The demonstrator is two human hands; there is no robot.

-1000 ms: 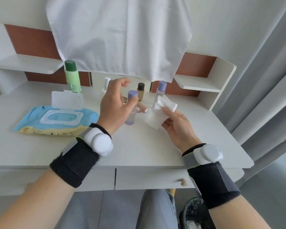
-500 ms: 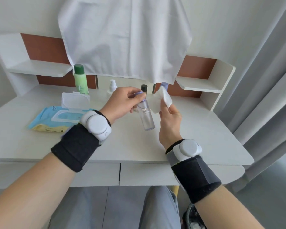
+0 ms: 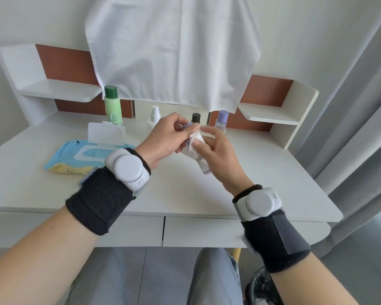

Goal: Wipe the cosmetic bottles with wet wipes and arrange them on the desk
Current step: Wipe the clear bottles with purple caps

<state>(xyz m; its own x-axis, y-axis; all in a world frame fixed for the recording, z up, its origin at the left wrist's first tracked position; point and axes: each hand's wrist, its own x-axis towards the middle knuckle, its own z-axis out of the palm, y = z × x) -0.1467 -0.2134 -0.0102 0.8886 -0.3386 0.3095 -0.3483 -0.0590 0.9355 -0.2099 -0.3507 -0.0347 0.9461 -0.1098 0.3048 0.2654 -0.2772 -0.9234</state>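
My left grip (image 3: 163, 142) pinches the clear, purple-capped plastic bottle (image 3: 205, 167); my right grip (image 3: 222, 159) clamps a white wet wipe (image 3: 194, 144) around it.

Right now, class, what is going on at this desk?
A person's left-hand grip holds a clear bottle at its purple cap end, while the right-hand grip presses a wet wipe round its body. Four more bottles stand at the back of the desk, and the wipes pack lies open on the left.

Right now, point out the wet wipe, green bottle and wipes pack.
wet wipe (image 3: 193, 139): head view, crumpled middle.
green bottle (image 3: 112, 108): head view, pale body.
wipes pack (image 3: 92, 152): head view, dispenser opening.
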